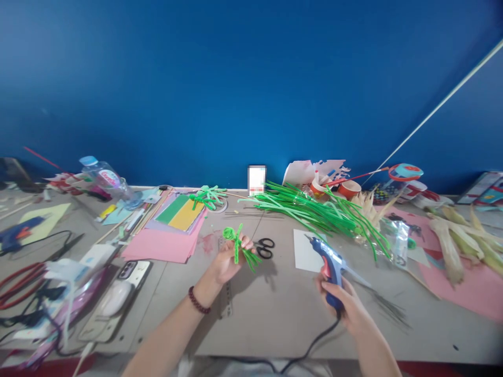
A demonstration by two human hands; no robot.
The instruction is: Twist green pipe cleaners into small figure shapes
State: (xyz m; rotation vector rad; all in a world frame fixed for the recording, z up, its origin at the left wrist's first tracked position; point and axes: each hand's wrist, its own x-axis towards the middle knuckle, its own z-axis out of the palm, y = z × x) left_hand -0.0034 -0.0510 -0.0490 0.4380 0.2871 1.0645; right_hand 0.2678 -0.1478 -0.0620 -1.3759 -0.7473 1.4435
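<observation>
My left hand (231,259) is closed around a small green pipe-cleaner figure (237,245), which has a coiled top and several loose strands hanging to the right. My right hand (338,298) grips a blue hot glue gun (334,269) by its handle, nozzle pointing up and left. Its cord runs down toward the table's front edge. Under the nozzle lies a white sheet of paper (308,251). Black-handled scissors (265,248) rest on the table just right of the left hand, their blades partly hidden. A ruler (226,301) lies below the left wrist.
A large bunch of green pipe cleaners (314,209) spreads across the back right. Coloured paper sheets (165,245), a plastic bottle (106,178) and a phone (113,301) occupy the left. Dry corn husks (451,246) lie far right. A blue wall (251,84) bounds the table behind.
</observation>
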